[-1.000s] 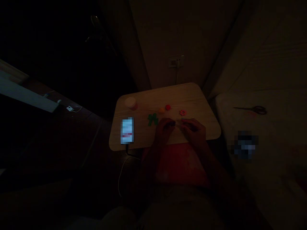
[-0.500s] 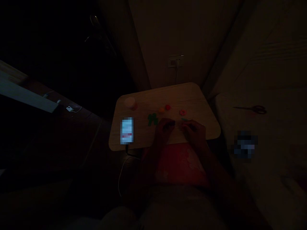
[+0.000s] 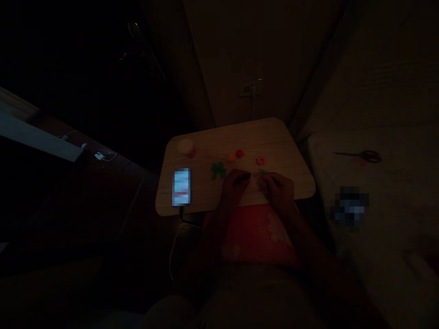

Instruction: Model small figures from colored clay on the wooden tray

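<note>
The room is very dark, so fine detail is lost. My left hand [image 3: 233,186] is closed around a small dark purplish lump [image 3: 245,176] over the table's front part. Beside it on the right, my right hand [image 3: 280,188] pinches a thin teal stick-like tool [image 3: 263,171], whose tip pokes out past the fingers. A gap separates the two hands. Just beyond them lie a pink flower-like ring [image 3: 261,161], a red round piece [image 3: 240,153] and an orange-yellow lump [image 3: 231,158]. Green leaf-like pieces [image 3: 218,171] rest to the left of my left hand.
The small wooden table [image 3: 284,151] has rounded corners. A pale lidded tub [image 3: 186,148] stands at its back left, with a lit phone [image 3: 181,187] in front and a cable [image 3: 173,242] below. Scissors [image 3: 363,156] lie on a pale surface at the right.
The teal tool's tip is tilted slightly differently in my right hand. Both hands stay in nearly the same place, and the pieces on the table have not moved.
</note>
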{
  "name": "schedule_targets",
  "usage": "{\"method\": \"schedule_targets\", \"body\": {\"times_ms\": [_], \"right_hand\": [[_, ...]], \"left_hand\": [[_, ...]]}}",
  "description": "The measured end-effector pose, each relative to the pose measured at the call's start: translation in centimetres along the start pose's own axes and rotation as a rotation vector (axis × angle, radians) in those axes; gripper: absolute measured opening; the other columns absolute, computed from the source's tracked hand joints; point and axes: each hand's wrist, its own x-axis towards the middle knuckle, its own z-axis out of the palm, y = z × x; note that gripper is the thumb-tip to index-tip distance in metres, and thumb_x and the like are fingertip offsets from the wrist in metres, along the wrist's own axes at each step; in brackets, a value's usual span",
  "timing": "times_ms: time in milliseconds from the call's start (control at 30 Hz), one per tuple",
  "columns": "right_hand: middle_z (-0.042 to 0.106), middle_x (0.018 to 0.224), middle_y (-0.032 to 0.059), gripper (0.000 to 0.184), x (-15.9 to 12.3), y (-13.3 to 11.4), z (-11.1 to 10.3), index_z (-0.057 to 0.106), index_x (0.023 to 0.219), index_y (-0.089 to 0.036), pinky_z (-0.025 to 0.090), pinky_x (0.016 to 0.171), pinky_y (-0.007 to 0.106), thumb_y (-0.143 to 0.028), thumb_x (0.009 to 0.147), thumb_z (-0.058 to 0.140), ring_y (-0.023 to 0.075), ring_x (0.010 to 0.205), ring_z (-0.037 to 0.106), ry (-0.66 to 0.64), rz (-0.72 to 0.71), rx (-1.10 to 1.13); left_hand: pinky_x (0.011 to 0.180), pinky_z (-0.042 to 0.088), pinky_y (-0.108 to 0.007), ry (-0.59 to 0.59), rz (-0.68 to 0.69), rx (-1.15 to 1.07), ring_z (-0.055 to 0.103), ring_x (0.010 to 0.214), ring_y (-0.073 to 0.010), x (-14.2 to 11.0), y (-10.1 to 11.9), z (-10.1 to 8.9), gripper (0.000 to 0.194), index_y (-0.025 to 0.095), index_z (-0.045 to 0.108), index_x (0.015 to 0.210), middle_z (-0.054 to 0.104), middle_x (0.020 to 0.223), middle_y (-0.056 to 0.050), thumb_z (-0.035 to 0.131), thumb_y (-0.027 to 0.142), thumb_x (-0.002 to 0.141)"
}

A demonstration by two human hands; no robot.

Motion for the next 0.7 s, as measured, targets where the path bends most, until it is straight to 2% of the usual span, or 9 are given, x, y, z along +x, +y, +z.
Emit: {"method": "schedule_targets", "body": {"times_ms": [100,200,333,533,633,700], "right_hand": [[0.072,0.071,0.0033,0.022,0.25,0.61,-0.14,0.079,0.088,-0.018,0.051,0.055,0.027,-0.037,0.087,0.066,0.0146,0.056,0.062,0.009,-0.079,-0.05],[0.073,0.077,0.0039,0.025,0.41,0.87,-0.22,0.08,0.101,-0.02,0.055,0.066,0.031,-0.035,0.09,0.064,0.0166,0.066,0.066,-0.018,-0.14,-0.036],[0.078,0.085,0.0057,0.03,0.42,0.85,-0.1,0.078,0.111,-0.02,0.059,0.07,0.034,-0.036,0.088,0.068,0.0183,0.069,0.071,-0.014,-0.06,0.066],[0.079,0.078,0.0062,0.018,0.34,1.06,0.12,0.079,0.085,-0.02,0.06,0.065,0.034,-0.036,0.077,0.078,0.0212,0.067,0.073,0.015,0.002,0.057],[0.076,0.068,0.0044,0.02,0.36,1.18,0.13,0.073,0.071,-0.02,0.056,0.056,0.03,-0.035,0.068,0.085,0.0205,0.061,0.071,0.058,0.013,0.049],[0.073,0.062,0.0022,0.023,0.36,1.18,0.1,0.068,0.067,-0.02,0.051,0.051,0.027,-0.035,0.067,0.086,0.0182,0.056,0.067,0.071,0.009,0.046]], "left_hand": [[0.083,0.052,-0.03,-0.007,-0.002,0.008,0.064,0.091,-0.0179,0.02,0.04,0.02,0.02,0.018,0.072,0.095,0.068,0.096,-0.006,0.072,0.036,0.086],[0.084,0.052,-0.03,0.0,-0.001,0.0,0.064,0.092,-0.018,0.01,-0.12,0.05,0.021,0.018,0.072,0.095,0.068,0.097,-0.007,0.072,0.037,0.087],[0.085,0.051,-0.03,-0.009,0.014,0.003,0.064,0.093,-0.018,-0.01,-0.41,0.07,0.02,0.018,0.072,0.097,0.068,0.098,-0.006,0.072,0.035,0.086],[0.084,0.05,-0.029,-0.001,0.024,0.002,0.063,0.092,-0.0175,0.01,-0.64,0.09,0.018,0.018,0.071,0.095,0.067,0.096,-0.006,0.072,0.034,0.086],[0.083,0.05,-0.029,-0.011,0.028,0.002,0.063,0.091,-0.017,0.05,-0.71,0.05,0.019,0.018,0.071,0.096,0.067,0.096,-0.006,0.072,0.034,0.085],[0.084,0.05,-0.03,-0.004,0.021,0.008,0.063,0.091,-0.0172,0.08,-0.69,0.02,0.02,0.018,0.071,0.094,0.067,0.096,-0.006,0.073,0.035,0.085]]}}
